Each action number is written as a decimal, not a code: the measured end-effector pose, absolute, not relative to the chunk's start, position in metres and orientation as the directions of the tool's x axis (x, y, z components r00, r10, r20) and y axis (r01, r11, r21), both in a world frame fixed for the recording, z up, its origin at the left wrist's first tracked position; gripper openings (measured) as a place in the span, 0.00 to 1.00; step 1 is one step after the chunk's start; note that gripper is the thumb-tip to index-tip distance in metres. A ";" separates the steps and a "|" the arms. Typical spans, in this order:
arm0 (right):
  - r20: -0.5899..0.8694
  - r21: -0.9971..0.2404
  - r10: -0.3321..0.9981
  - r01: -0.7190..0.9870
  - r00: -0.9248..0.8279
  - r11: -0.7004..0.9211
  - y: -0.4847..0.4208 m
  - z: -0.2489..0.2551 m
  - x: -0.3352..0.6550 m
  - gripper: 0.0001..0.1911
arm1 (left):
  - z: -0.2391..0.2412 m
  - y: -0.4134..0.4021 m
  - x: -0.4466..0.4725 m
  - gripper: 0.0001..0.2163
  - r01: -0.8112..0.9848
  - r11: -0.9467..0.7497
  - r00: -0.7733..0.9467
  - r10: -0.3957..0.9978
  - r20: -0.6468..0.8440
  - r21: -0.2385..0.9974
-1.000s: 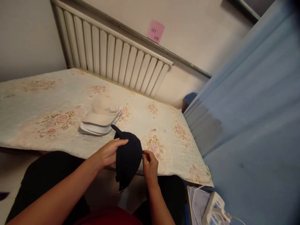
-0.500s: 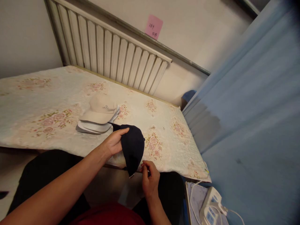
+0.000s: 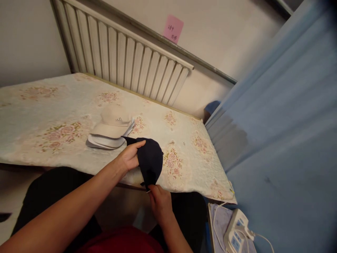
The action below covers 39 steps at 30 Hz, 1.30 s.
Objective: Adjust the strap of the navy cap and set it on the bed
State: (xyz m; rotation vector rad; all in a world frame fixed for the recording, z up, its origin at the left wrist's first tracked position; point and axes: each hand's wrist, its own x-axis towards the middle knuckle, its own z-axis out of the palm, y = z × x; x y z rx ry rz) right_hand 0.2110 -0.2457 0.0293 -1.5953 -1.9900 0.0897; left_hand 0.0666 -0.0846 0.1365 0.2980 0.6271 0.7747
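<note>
A dark navy baseball cap is held above the near edge of the bed. My left hand grips its left side, thumb on the outside and fingers hidden beneath. At the cap's lower end, my right hand pinches the edge near the back strap. Just left of the dark cap, a stack of caps lies on the bed: a beige cap with a small logo on top, and white brims under it.
A flower-patterned quilted sheet covers the bed. Behind it stand a white radiator and a wall with a pink note. A blue curtain hangs on the right. A power strip with cables sits at lower right.
My right hand has moved left and up from beside the cap and now pinches its lower end. The cap has shifted slightly upward in my left hand.
</note>
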 end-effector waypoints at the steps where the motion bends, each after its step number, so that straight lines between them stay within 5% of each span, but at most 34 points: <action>1: 0.392 -0.423 0.915 0.863 -0.102 0.277 -0.244 0.031 0.212 0.13 | 0.137 -0.085 0.067 0.09 -0.554 0.686 0.543 0.727 -0.420 0.471; 13: 0.321 -0.728 0.947 0.647 0.029 0.227 -0.232 0.066 0.207 0.11 | 0.143 -0.080 0.068 0.09 -0.570 0.663 0.566 0.745 -0.353 0.486; 19: 0.330 -0.739 0.943 0.632 0.037 0.234 -0.228 0.069 0.204 0.11 | 0.138 -0.085 0.071 0.05 -0.566 0.569 0.596 0.782 -0.181 0.597; 29: 0.298 -0.798 0.949 0.571 0.097 0.192 -0.223 0.060 0.211 0.11 | 0.115 -0.102 0.103 0.16 -0.353 0.528 0.604 0.759 -0.243 0.772; 35: 0.244 -0.856 0.950 0.503 0.194 0.117 -0.219 0.058 0.215 0.09 | 0.103 -0.113 0.106 0.14 -0.179 0.540 0.647 0.695 -0.316 0.823; 39: 0.178 -0.916 0.944 0.397 0.279 0.055 -0.217 0.058 0.217 0.10 | 0.097 -0.118 0.097 0.12 -0.035 0.383 0.635 0.722 -0.275 0.923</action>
